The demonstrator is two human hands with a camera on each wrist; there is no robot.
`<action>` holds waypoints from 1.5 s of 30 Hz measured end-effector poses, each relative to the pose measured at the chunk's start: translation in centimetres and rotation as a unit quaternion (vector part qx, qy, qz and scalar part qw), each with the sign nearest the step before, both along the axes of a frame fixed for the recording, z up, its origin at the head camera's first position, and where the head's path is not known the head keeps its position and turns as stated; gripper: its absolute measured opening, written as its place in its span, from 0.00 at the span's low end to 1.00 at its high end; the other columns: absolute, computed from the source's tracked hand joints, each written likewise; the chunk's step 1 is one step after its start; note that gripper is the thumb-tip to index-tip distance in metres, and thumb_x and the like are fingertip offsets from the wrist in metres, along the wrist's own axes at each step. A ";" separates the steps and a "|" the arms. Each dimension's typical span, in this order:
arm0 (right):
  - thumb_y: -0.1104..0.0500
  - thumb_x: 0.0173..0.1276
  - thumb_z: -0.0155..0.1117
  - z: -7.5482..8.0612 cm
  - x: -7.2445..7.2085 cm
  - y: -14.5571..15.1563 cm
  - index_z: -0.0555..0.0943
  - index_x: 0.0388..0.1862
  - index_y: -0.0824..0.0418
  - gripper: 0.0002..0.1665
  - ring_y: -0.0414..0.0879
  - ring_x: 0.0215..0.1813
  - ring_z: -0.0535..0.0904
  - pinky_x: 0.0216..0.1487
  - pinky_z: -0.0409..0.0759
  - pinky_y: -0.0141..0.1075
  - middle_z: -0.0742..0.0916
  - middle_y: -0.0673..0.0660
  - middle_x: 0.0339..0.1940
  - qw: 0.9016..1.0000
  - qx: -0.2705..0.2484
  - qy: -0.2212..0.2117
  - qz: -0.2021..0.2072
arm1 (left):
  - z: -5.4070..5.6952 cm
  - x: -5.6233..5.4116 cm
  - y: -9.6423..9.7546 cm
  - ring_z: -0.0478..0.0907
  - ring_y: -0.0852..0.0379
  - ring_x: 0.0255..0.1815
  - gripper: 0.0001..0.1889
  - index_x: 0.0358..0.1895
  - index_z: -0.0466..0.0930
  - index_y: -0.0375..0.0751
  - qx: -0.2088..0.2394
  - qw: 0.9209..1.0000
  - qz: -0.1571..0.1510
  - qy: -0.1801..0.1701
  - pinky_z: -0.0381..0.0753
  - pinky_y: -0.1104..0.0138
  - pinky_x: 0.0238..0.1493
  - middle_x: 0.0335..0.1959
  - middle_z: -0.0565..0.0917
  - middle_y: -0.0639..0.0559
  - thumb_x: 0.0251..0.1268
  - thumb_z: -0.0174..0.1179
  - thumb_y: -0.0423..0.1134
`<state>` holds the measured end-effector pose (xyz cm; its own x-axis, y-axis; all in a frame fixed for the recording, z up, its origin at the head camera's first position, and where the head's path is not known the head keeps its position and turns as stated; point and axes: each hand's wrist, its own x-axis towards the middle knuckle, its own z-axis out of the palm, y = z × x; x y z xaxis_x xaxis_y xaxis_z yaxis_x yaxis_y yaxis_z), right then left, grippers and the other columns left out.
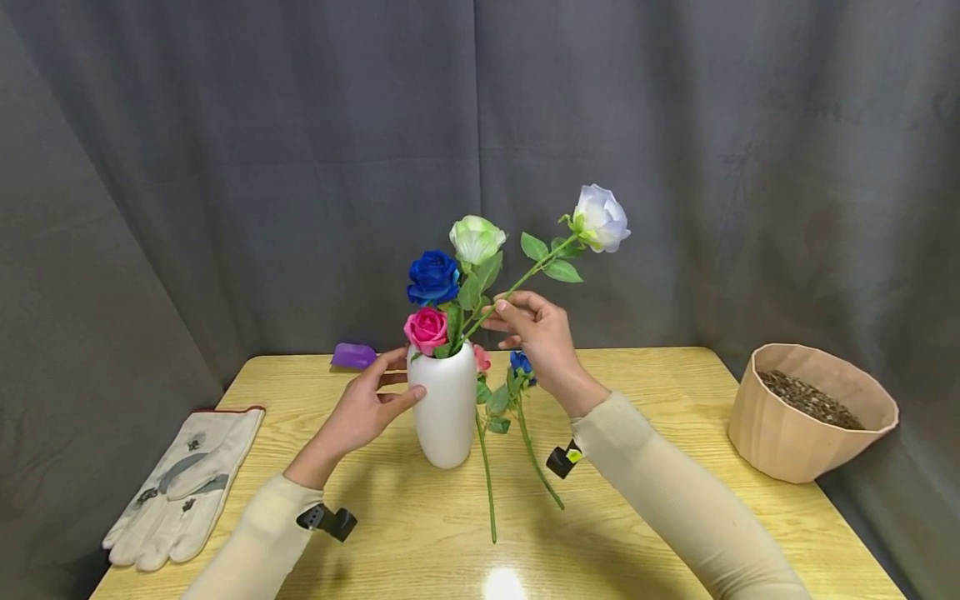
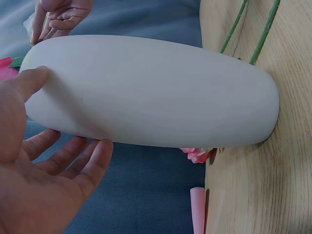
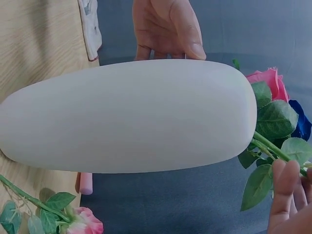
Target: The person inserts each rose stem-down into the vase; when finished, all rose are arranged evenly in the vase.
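A white vase [image 1: 444, 408] stands upright on the table, holding a pink rose [image 1: 427, 330], a blue rose [image 1: 433, 277] and a pale green rose [image 1: 477, 240]. My left hand [image 1: 369, 404] holds the vase near its top, thumb on the front and fingers round the side, as the left wrist view [image 2: 53, 161] also shows. Between thumb and fingers, my right hand [image 1: 542, 337] pinches the stem of a white rose [image 1: 602, 219]. That stem slants down left into the vase's mouth [image 3: 254, 131]; its lower end is hidden.
On the table right of the vase lie a blue rose [image 1: 522, 367] and a pink rose [image 1: 482, 359], stems toward me. A purple scoop [image 1: 353, 356] lies at the back left, gloves [image 1: 187, 483] at the left edge. A beige pot [image 1: 772, 429] stands at right.
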<state>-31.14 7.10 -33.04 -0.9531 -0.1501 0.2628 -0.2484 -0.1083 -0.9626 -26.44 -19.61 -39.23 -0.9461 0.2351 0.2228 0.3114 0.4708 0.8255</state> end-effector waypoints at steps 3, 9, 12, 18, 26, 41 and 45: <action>0.48 0.74 0.62 -0.1 0.0 -0.2 0.79 0.55 0.63 0.22 0.39 0.43 0.89 0.36 0.85 0.35 0.89 0.47 0.42 1.000 0.003 -0.003 -0.007 | -0.1 0.0 0.0 0.76 0.40 0.66 0.38 0.75 0.60 0.46 0.000 1.000 0.001 0.000 0.79 0.47 0.62 0.67 0.74 0.41 0.68 0.64 0.53; 0.47 0.73 0.63 -0.4 -0.2 -0.3 0.78 0.47 0.55 0.14 0.38 0.41 0.89 0.33 0.84 0.34 0.89 0.46 0.37 1.000 -0.008 -0.007 -0.027 | -0.3 -0.1 0.0 0.76 0.40 0.66 0.37 0.75 0.61 0.46 0.000 1.000 0.000 0.001 0.79 0.47 0.62 0.67 0.74 0.41 0.68 0.64 0.53; 0.49 0.73 0.63 -0.3 -0.2 -0.3 0.79 0.48 0.57 0.14 0.38 0.40 0.89 0.31 0.83 0.33 0.90 0.45 0.36 1.000 -0.010 -0.003 -0.025 | -0.3 -0.2 -0.1 0.76 0.40 0.66 0.37 0.75 0.61 0.47 0.000 1.000 -0.002 0.002 0.79 0.46 0.62 0.67 0.73 0.41 0.68 0.64 0.53; 0.49 0.74 0.62 -0.2 -0.2 -0.4 0.80 0.55 0.61 0.19 0.40 0.43 0.88 0.33 0.83 0.34 0.90 0.50 0.45 1.000 0.026 -0.005 0.003 | -0.2 -0.2 -0.1 0.76 0.40 0.66 0.37 0.75 0.61 0.47 0.001 1.000 0.001 0.000 0.79 0.46 0.63 0.67 0.74 0.41 0.67 0.64 0.53; 0.50 0.74 0.63 -0.5 0.0 -1.2 0.81 0.51 0.59 0.15 0.40 0.43 0.88 0.39 0.85 0.39 0.89 0.54 0.49 0.998 0.051 -0.015 0.014 | -0.4 -0.2 0.0 0.76 0.40 0.66 0.37 0.75 0.61 0.47 0.005 1.000 0.000 -0.003 0.78 0.46 0.63 0.67 0.74 0.41 0.67 0.64 0.53; 0.50 0.73 0.63 -0.8 -0.2 -1.5 0.82 0.52 0.58 0.16 0.44 0.41 0.87 0.31 0.81 0.34 0.89 0.52 0.42 0.998 0.063 -0.017 -0.005 | -0.3 -0.2 0.0 0.76 0.41 0.66 0.38 0.75 0.61 0.47 0.003 1.000 0.004 -0.006 0.78 0.46 0.64 0.68 0.73 0.42 0.67 0.64 0.54; 0.51 0.74 0.62 -1.2 0.0 -1.8 0.82 0.53 0.60 0.16 0.41 0.36 0.84 0.30 0.78 0.32 0.89 0.56 0.44 0.995 0.095 -0.006 0.015 | -0.4 -0.3 0.0 0.76 0.40 0.66 0.38 0.75 0.61 0.47 0.004 1.000 0.004 -0.005 0.78 0.46 0.63 0.68 0.73 0.42 0.67 0.64 0.54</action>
